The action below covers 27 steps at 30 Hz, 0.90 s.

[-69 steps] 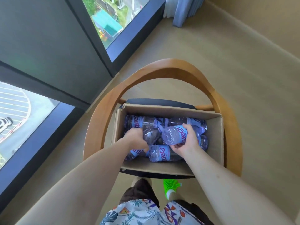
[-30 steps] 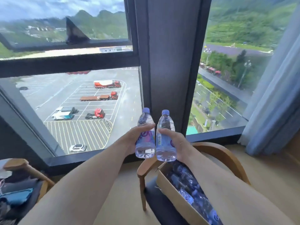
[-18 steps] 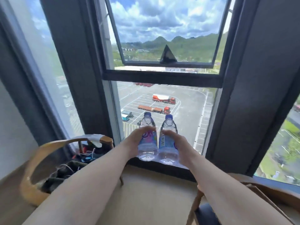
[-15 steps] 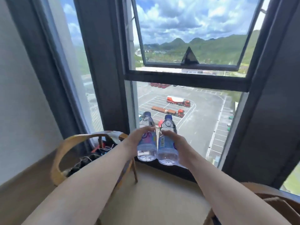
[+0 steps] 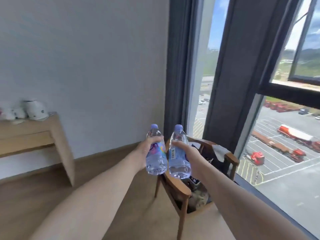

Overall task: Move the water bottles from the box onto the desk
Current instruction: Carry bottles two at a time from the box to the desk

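My left hand (image 5: 147, 149) holds one water bottle (image 5: 155, 158) and my right hand (image 5: 188, 153) holds another bottle (image 5: 178, 158), fingers wrapped round them. Both stand up, side by side. The bench (image 5: 31, 135) is far to my left.

Clear glossy plastic bottles (image 5: 156, 158), matt pale wood desk (image 5: 34, 134), smooth varnished wooden chair (image 5: 180, 186), matt wall (image 5: 95, 58)

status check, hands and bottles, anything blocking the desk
Left hand grips one bottle, right hand the other, both upright. Desk ahead-left, open floor between.
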### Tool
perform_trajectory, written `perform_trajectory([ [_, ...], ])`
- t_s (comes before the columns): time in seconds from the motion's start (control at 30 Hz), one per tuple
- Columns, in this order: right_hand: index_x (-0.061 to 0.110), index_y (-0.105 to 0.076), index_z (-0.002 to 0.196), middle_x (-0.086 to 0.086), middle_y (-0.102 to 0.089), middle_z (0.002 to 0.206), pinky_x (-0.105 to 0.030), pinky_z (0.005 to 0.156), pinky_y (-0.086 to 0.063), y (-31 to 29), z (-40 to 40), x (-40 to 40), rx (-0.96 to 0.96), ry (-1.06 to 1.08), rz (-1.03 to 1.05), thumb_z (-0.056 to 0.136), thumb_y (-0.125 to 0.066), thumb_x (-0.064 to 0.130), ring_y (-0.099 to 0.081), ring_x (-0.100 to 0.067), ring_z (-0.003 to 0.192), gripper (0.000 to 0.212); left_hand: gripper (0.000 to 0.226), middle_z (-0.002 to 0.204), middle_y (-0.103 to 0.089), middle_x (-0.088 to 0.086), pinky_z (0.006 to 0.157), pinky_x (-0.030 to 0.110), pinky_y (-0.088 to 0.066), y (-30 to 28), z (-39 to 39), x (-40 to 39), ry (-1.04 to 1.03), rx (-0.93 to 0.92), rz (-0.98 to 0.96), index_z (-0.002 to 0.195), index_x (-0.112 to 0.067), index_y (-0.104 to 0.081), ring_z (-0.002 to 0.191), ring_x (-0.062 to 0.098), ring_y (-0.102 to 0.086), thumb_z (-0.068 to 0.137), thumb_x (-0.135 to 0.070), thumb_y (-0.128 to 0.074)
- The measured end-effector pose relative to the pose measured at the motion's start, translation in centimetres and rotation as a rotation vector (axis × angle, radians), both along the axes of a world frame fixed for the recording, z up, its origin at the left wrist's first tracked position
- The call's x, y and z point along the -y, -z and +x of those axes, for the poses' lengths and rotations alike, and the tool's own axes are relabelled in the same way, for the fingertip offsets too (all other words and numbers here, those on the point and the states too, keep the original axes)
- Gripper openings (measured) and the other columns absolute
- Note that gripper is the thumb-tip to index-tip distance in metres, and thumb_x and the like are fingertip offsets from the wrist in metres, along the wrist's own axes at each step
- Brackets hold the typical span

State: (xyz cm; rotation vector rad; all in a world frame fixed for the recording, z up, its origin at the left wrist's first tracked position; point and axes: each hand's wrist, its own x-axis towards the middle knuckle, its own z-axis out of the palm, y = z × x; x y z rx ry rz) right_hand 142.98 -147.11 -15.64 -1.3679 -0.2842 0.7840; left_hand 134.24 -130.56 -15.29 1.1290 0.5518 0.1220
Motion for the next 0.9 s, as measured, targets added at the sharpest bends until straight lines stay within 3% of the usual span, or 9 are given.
perform_trajectory([
  [0.07,-0.004,-0.069,0.119,-0.03,-0.072,0.109,-0.047,0.083,-0.059,0.2,-1.4,-4.9,-0.008,-0.105,0.004,0.082,-0.082,0.031,-0.072,-0.039,0.088,0.053,0.037,0.086,-0.071,0.019,0.075,0.041,-0.059,0.2,-3.0,-3.6,-0.071,0.013,-0.027,0.09,-0.007,-0.069,0.075,0.032,-0.07,0.072,-0.033,-0.087],
  [0.17,-0.004,-0.067,0.123,-0.031,-0.071,0.114,-0.055,0.093,-0.057,0.8,-3.3,-12.3,-0.008,-0.223,0.008,0.079,-0.085,0.033,-0.071,-0.044,0.097,0.06,0.063,0.108,-0.073,0.025,0.1,0.056,-0.054,0.4,-7.4,-8.8,-0.244,-0.02,0.032,0.106,-0.006,-0.072,0.099,0.041,-0.071,0.054,-0.032,-0.098],
  [0.2,-0.004,-0.066,0.123,-0.029,-0.072,0.11,-0.053,0.088,-0.059,1.0,-3.9,-14.7,-0.008,-0.265,0.005,0.078,-0.085,0.033,-0.072,-0.043,0.094,0.061,0.062,0.105,-0.074,0.023,0.098,0.054,-0.055,0.5,-8.7,-10.5,-0.308,-0.04,0.058,0.105,-0.007,-0.073,0.095,0.039,-0.072,0.054,-0.032,-0.097],
  [0.27,-0.004,-0.066,0.121,-0.025,-0.073,0.1,-0.048,0.076,-0.059,1.5,-5.2,-19.4,-0.025,-0.366,0.0,0.076,-0.085,0.035,-0.072,-0.039,0.084,0.062,0.051,0.095,-0.078,0.017,0.081,0.045,-0.062,0.8,-11.1,-14.1,-0.442,-0.081,0.109,0.103,-0.011,-0.075,0.079,0.032,-0.074,0.06,-0.031,-0.094],
  [0.47,-0.001,-0.067,0.118,-0.022,-0.073,0.091,-0.045,0.067,-0.059,1.7,-8.5,-33.5,-0.066,-0.626,0.028,0.076,-0.086,0.032,-0.072,-0.036,0.075,0.057,0.024,0.098,-0.07,0.025,0.068,0.038,-0.059,0.4,-17.0,-23.6,-0.689,-0.088,0.105,0.102,-0.011,-0.069,0.076,0.034,-0.069,0.082,-0.018,-0.081],
  [0.6,-0.002,-0.068,0.114,-0.021,-0.074,0.086,-0.041,0.06,-0.059,1.0,-10.8,-42.6,-0.072,-0.75,0.027,0.08,-0.084,0.03,-0.072,-0.033,0.068,0.049,0.027,0.092,-0.071,0.024,0.058,0.035,-0.059,-0.8,-20.1,-29.9,-0.859,-0.102,0.147,0.105,-0.008,-0.069,0.069,0.033,-0.069,0.082,-0.016,-0.081],
  [0.8,0.001,-0.068,0.119,-0.02,-0.07,0.093,-0.042,0.072,-0.058,0.7,-15.3,-54.1,-0.067,-0.95,0.001,0.077,-0.085,0.037,-0.069,-0.032,0.075,0.058,0.038,0.087,-0.073,0.02,0.063,0.039,-0.06,-1.2,-25.4,-36.9,-1.059,-0.117,0.151,0.106,-0.007,-0.07,0.071,0.033,-0.072,0.076,-0.021,-0.087],
  [0.9,0.004,-0.067,0.122,-0.022,-0.073,0.105,-0.048,0.081,-0.06,1.2,-18.7,-58.3,-0.083,-1.064,-0.014,0.07,-0.088,0.043,-0.072,-0.035,0.085,0.068,0.046,0.1,-0.074,0.027,0.082,0.053,-0.061,-0.7,-28.5,-39.4,-1.138,-0.099,0.141,0.117,-0.002,-0.067,0.085,0.039,-0.073,0.078,-0.019,-0.086],
])
